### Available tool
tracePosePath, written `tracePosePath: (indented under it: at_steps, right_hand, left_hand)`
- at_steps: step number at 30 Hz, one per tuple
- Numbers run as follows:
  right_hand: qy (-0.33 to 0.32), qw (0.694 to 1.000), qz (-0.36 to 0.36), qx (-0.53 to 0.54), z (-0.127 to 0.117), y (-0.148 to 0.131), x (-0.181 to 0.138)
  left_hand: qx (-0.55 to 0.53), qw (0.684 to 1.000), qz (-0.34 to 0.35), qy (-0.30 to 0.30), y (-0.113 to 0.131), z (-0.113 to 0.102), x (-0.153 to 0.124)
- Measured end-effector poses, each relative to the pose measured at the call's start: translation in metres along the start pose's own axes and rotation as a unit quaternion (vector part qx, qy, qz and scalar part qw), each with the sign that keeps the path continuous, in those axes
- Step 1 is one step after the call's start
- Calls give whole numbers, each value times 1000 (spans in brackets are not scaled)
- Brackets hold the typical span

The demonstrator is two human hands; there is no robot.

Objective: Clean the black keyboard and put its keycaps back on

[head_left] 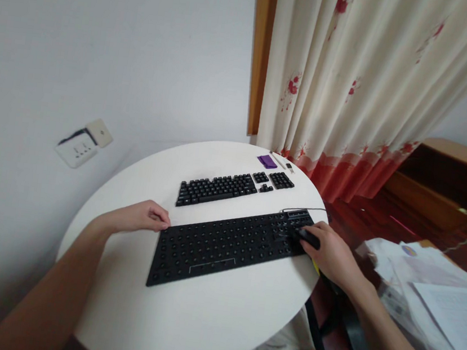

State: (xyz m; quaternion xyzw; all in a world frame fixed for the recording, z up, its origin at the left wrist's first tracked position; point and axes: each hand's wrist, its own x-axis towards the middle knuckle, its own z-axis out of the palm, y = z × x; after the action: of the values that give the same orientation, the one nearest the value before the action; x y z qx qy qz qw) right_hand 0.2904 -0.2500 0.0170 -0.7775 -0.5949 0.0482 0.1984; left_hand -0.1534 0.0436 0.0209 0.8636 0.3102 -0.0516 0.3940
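Observation:
A black keyboard [224,248] with its keycaps off lies slanted on the round white table [180,327], bare switches facing up. My left hand [149,216] rests at its upper left corner, fingers curled together, the tips on or right beside the edge. Over the number pad end, my right hand [330,252] is closed around a small dark tool [308,238] that looks like a brush; its tip is low over the switches and hard to make out. Behind the keyboard, removed black keycaps [219,187] stand grouped in keyboard order.
At the far table edge lie a purple cloth [267,161], a thin pale stick [278,160] and a small dark item [289,166]. A cable [312,209] runs off the right edge. Papers in plastic [434,302] are at right. A curtain [346,86] hangs behind.

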Motion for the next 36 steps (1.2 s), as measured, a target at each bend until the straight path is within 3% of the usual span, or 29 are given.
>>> tracePosePath:
  at_steps: [5,8,11,16,19,23,25,27,32,36]
  right_hand:
    - [39,987,128,-89,-9,29,4]
    - [52,994,83,-52,-9,30,2]
    - [14,1000,12,2,-3,25,-1]
    - [65,990,114,-58,-6,39,-1]
    - [92,992,88,-20,-8,35,-4]
    - [4,993,-51,105,0,7,-15]
    - [-35,986,-74,148,3,3,-19]
    - [-35,987,-48,149,3,10,-22]
    - [46,997,57,32,-5,27,-24]
    - [34,997,18,69,0,-2,-30]
  left_hand:
    - [-4,1000,-5,-4,-1,0,0]
    - [-9,1000,-9,-4,-3,0,0]
    - [-4,1000,-9,-6,-5,0,0]
    - [5,1000,-7,-9,-4,-2,1]
    - [8,1000,-5,-10,-5,-2,1]
    - [12,1000,-15,-5,-3,-2,1]
    - [13,1000,-16,-5,-1,-2,1]
    - [10,1000,-13,-7,1,-2,1]
    - [5,1000,-15,-7,3,-1,0]
    - [0,1000,-14,-5,2,-1,0]
